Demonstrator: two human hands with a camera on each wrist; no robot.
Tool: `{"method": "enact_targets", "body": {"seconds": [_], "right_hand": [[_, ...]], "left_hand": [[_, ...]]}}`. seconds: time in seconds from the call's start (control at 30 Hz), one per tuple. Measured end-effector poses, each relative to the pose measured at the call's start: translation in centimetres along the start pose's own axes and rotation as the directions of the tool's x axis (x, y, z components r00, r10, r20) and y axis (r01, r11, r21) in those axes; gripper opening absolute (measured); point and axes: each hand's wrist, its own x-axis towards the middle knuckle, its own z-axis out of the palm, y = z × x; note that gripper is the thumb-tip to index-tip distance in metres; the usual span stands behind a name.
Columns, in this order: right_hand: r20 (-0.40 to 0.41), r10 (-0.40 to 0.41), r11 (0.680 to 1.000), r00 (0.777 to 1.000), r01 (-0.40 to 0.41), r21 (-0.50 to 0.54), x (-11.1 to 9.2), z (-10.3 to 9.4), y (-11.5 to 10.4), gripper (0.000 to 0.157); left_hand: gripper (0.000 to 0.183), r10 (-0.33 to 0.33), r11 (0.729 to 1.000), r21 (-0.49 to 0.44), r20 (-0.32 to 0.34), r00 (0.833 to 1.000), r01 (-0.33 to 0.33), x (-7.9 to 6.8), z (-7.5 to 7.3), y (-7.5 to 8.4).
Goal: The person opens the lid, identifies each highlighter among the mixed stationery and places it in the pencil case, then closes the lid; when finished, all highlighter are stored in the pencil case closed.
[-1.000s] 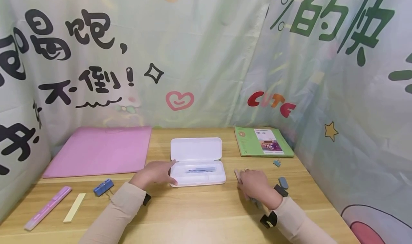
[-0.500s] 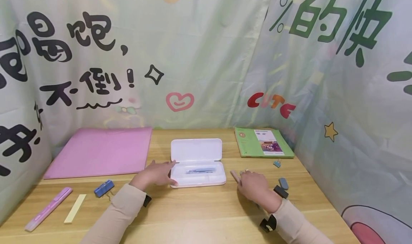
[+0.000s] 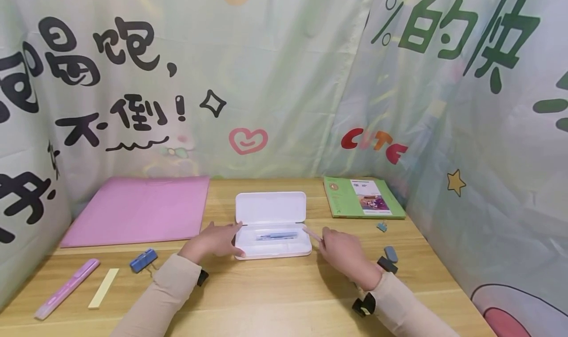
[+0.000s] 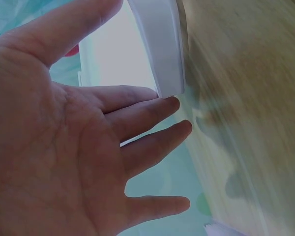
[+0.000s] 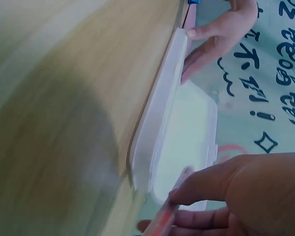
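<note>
A white pencil case (image 3: 272, 248) lies with its lid raised, and slim blue pens (image 3: 277, 236) rest inside. At its left end is my left hand (image 3: 215, 239), fingers fairly straight, thumb and fingertips touching the case's side; the left wrist view shows this hand (image 4: 88, 132) spread against the white end. My right hand (image 3: 346, 250) pinches a slim pinkish pen (image 3: 312, 233) between thumb and fingers. The pen's far end overlaps the case's right rim in the head view. Up close, the pen (image 5: 163, 221) looks translucent with a reddish part, its lower end cut off by the frame.
A pink folder (image 3: 142, 208) lies back left and a green book (image 3: 364, 197) back right. Left front are a blue binder clip (image 3: 143, 260), a pink pen-shaped tool (image 3: 66, 288) and a pale yellow strip (image 3: 103, 288). A small blue clip (image 3: 381, 226) and blue eraser (image 3: 391, 253) sit at right.
My right hand has raised the pen from the table and moved it left, to the case's right end. My left hand has stayed at the case's left end.
</note>
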Motion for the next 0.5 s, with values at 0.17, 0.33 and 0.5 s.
{"method": "enact_targets", "body": {"seconds": [0.17, 0.33, 0.5], "right_hand": [[-0.065, -0.094, 0.996, 0.994, 0.094, 0.006, 1.4, 0.3, -1.6, 0.023], [-0.075, -0.162, 0.987, 0.984, 0.162, -0.012, 3.1, 1.1, -3.2, 0.022], [-0.084, -0.245, 0.969, 0.966, 0.243, -0.039, 4.6, 1.9, -4.7, 0.02]], "left_hand": [[0.088, -0.001, 1.0, 0.005, 0.004, 1.0, 0.001, 0.1, 0.0, 0.0], [0.088, -0.005, 1.0, -0.001, 0.005, 1.0, 0.005, 0.1, 0.0, 0.0], [0.089, -0.012, 1.0, 0.005, 0.007, 1.0, 0.012, 0.1, 0.2, -0.1]]}}
